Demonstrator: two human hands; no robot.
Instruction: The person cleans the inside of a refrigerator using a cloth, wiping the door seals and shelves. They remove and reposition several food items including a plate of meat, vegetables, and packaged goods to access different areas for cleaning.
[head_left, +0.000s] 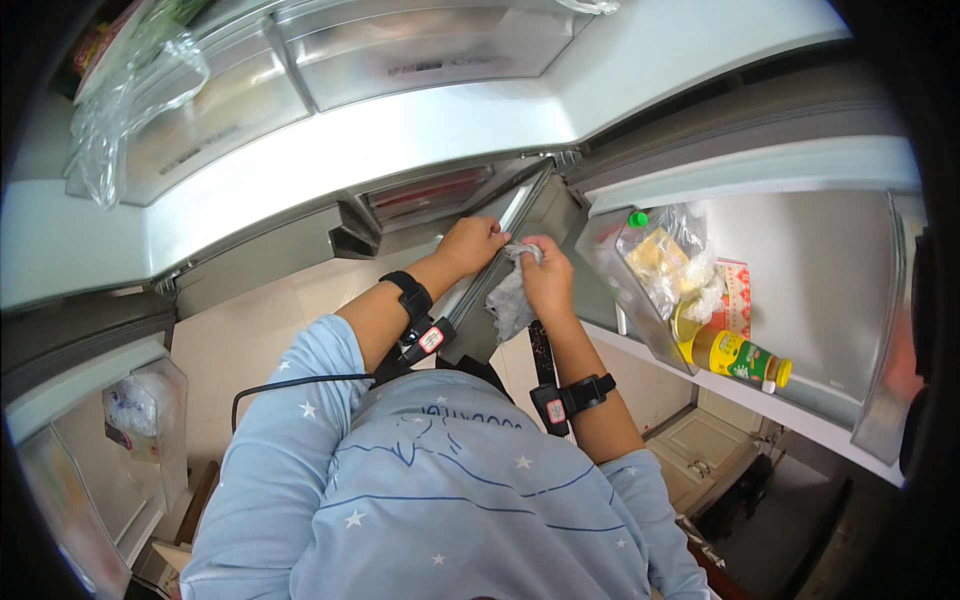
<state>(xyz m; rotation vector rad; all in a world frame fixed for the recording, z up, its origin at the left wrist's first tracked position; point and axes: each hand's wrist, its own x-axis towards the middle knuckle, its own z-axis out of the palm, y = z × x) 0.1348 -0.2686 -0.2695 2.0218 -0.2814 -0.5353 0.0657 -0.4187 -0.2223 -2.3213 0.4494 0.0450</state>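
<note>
My right hand grips a crumpled grey cloth, which hangs down beside the edge of an open lower refrigerator door. Just to its left, my left hand is at the inner side of that same door edge, with fingers curled. Whether those fingers pinch the edge or only rest on it is hard to see. Behind my hands, a lower compartment stands partly exposed, with a drawer of reddish contents inside.
Clear drawers fill the upper compartment, with a plastic bag hanging at left. The open right door's shelf holds a yellow-green bottle, bags and a red-patterned box. Another open door is at lower left.
</note>
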